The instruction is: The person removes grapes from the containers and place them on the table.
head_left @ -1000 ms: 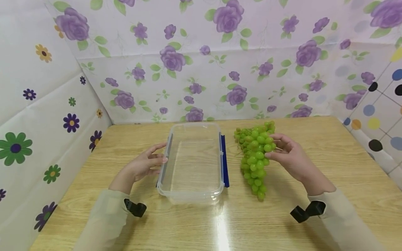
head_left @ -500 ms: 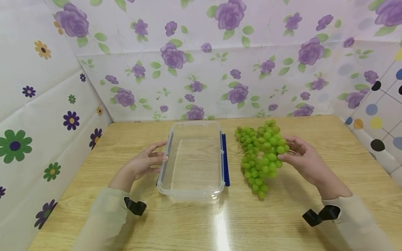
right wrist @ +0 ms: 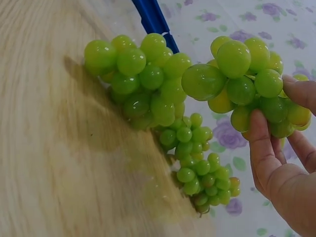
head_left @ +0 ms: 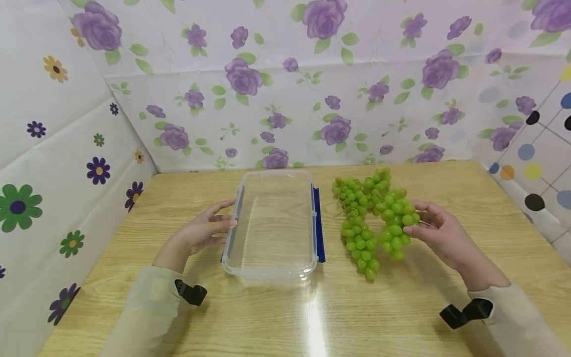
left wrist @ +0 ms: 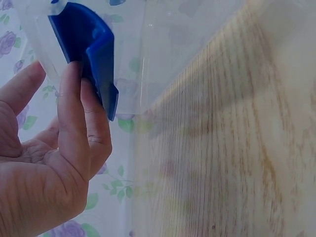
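Observation:
A clear plastic container [head_left: 276, 275] with blue side latches [head_left: 319, 225] stands on the table. My left hand [head_left: 200, 233] holds its left side, thumb at the rim. In the left wrist view, curled fingers [left wrist: 74, 123] touch a hanging blue latch [left wrist: 101, 59]. To the container's right lie green grapes [head_left: 359, 243], spread in clusters. My right hand [head_left: 446, 238] pinches one cluster of grapes [head_left: 394, 218] at its right side. The right wrist view shows this held cluster [right wrist: 242, 74] raised beside the lying grapes [right wrist: 143, 84]. Whether the clusters share one stem is unclear.
A wood-grain table [head_left: 276, 317] lies beneath everything. Behind it stands a white backdrop [head_left: 196, 148] with purple flowers. Patterned sheets close off the left and right sides. A black wrist camera [head_left: 192, 292] is strapped to each sleeve.
My right hand has moved right and slightly toward me, drawing the held cluster away from the other grapes and uncovering those behind. The left hand and the container stay in place.

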Demonstrator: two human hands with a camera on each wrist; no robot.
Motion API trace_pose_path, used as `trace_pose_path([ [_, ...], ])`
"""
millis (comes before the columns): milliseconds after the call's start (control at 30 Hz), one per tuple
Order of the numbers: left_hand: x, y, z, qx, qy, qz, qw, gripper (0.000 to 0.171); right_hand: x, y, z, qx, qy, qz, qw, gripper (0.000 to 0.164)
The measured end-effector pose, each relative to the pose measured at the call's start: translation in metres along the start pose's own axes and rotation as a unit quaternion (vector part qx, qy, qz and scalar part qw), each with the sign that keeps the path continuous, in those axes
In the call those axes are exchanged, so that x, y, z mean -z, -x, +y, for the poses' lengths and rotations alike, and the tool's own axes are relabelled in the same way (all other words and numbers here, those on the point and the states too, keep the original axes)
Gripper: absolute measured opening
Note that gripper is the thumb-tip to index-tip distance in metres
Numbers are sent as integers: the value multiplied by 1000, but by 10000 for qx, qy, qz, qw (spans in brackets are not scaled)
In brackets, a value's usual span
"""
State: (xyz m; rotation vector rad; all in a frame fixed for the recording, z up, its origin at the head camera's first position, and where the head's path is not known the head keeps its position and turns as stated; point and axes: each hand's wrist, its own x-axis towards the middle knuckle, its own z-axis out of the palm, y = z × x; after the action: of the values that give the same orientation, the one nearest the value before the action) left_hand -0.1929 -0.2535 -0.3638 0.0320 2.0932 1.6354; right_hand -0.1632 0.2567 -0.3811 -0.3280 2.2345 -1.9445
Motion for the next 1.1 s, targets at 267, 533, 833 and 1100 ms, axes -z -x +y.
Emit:
trace_pose_path([
  [267, 0, 0, 0, -3, 44, 3, 10000, 75, 7, 4, 7, -379, 565, 25, 9977, 43],
  [533, -1, 0, 1, 10, 90, 49, 9999, 74, 13, 7, 17, -398, 730, -17, 9965, 39],
  [833, -2, 2, 1, 7, 67, 52, 10000, 74, 20, 8, 29, -371, 1014, -49, 9941, 42],
  [1100, -2, 1, 1, 4, 91, 58, 9999, 74, 23, 6, 34, -256, 1000, -116, 9946, 39],
])
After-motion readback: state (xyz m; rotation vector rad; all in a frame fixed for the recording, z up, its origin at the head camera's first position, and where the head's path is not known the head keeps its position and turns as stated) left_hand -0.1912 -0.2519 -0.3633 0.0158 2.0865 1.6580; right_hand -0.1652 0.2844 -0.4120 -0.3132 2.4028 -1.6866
